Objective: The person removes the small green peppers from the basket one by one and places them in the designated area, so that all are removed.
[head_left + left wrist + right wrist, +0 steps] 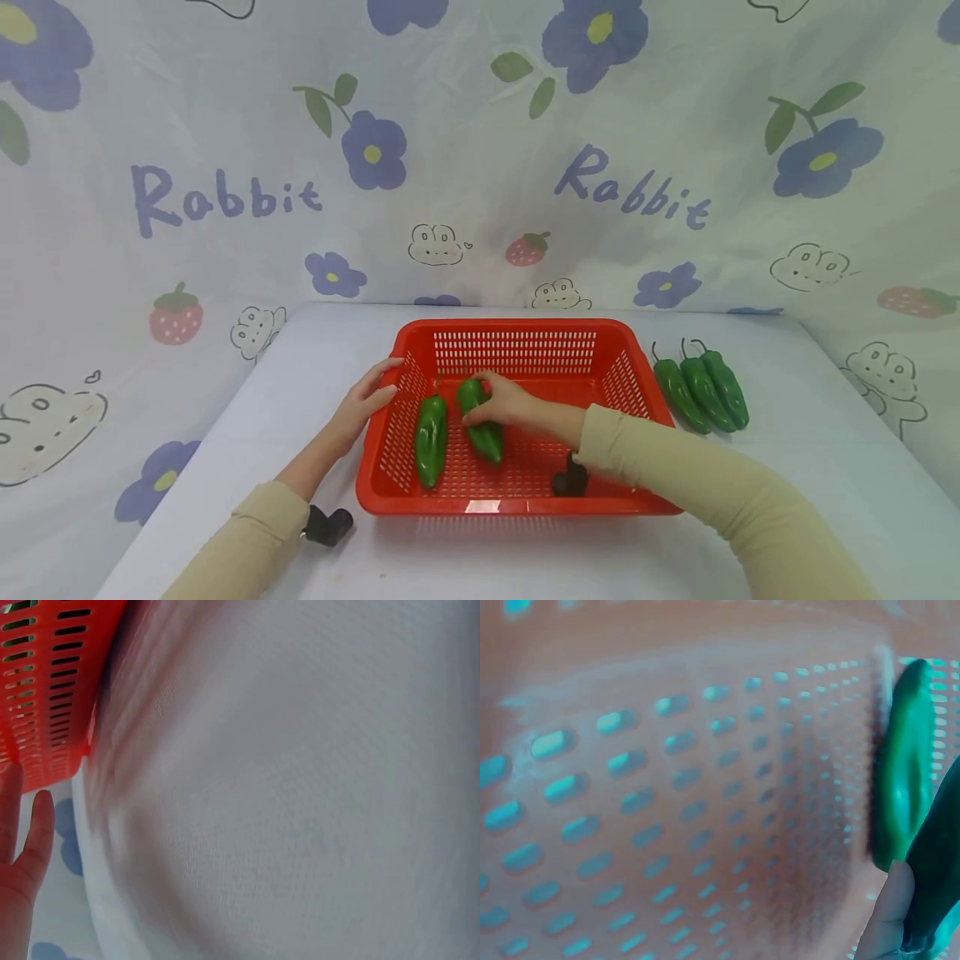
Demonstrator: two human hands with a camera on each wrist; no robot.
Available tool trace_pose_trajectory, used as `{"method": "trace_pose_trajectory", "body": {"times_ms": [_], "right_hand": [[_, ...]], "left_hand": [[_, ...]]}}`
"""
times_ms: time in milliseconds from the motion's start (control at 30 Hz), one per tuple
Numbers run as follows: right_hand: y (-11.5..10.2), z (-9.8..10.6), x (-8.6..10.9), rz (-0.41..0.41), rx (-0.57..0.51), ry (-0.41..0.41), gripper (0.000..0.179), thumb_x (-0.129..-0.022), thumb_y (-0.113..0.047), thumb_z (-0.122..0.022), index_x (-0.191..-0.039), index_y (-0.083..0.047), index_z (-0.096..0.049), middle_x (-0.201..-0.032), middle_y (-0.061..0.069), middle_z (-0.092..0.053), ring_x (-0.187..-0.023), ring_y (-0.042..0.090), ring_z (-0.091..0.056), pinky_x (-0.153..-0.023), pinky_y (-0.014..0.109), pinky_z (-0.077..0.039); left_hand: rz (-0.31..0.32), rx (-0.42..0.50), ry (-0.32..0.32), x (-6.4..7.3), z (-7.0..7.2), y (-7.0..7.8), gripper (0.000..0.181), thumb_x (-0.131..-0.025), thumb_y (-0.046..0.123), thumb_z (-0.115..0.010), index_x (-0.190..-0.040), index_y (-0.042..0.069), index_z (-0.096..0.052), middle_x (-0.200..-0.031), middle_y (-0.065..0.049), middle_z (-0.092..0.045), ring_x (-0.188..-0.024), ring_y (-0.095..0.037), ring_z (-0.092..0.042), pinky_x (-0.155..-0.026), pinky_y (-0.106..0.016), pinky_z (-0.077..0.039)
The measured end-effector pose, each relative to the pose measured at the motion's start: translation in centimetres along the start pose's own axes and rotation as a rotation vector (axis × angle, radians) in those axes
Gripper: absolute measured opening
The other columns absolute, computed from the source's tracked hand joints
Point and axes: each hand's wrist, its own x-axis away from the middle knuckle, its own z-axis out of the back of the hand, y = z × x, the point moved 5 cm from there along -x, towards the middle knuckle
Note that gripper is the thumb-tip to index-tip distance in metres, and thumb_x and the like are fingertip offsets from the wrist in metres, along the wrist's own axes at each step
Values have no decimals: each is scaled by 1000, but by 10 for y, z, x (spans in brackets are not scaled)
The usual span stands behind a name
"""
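Inside the red basket [491,507], my right hand [506,402] grips a green pepper [486,442] from above, thumb on one side and fingers on the other. A second green pepper [431,442] lies to its left on the basket floor. In the right wrist view, the held pepper [937,862] is at the right edge with my thumb against it, and the lying pepper [904,772] is behind. My left hand [363,407] rests on the basket's left rim with its fingers extended; the left wrist view shows its fingers [39,832] by the perforated basket wall [64,690].
Three green peppers [701,387] lie side by side on the white table [795,467], right of the basket. Each wrist carries a small black camera, the left one [327,527] near the basket's front corner. A printed cloth [480,167] hangs behind the table.
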Motion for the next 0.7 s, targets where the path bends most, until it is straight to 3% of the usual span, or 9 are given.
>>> {"method": "trace_pose_trajectory", "body": {"times_ms": [233, 700], "right_hand": [[-10, 13, 7, -17, -136, -9, 71, -73, -6, -72, -134, -7, -36, -104, 18, -53, -88, 25, -58, -71, 37, -54], [-31, 34, 21, 30, -227, -2, 69, -77, -8, -69, -137, -11, -34, -106, 18, -52, -91, 26, -58, -76, 38, -54]], "left_hand": [[9, -3, 1, 0, 1, -1, 47, -95, 23, -41, -139, 12, -29, -139, -22, -33, -98, -6, -53, -79, -27, -53], [8, -2, 6, 1, -1, 1, 48, -95, 23, -42, -139, 10, -29, -138, -23, -33, -98, -3, -53, -80, -26, -52]]}}
